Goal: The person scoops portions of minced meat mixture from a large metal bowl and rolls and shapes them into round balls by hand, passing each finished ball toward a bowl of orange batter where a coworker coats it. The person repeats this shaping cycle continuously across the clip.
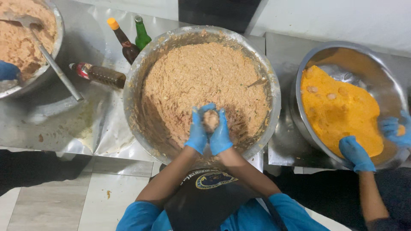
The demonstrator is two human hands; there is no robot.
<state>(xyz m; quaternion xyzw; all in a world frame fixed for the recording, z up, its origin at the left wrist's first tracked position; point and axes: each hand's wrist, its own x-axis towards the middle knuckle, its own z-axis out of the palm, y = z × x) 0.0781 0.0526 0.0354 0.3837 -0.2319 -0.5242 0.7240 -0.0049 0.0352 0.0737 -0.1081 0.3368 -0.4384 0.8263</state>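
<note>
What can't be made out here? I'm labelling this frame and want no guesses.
Head view only:
- Lump: mostly hidden between left hand and right hand.
- Left bowl: cut off by the frame edge.
- Co-worker's far hand: blurred, at the right edge.
- Bottle label: too small.

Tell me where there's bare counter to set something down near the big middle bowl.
The widest bare patch of foil-covered counter lies left of the middle bowl, below the lying brown bottle and the long spoon handle. Behind that stand two upright bottles. Between the middle bowl and the orange-crumb bowl is only a narrow strip.
</note>
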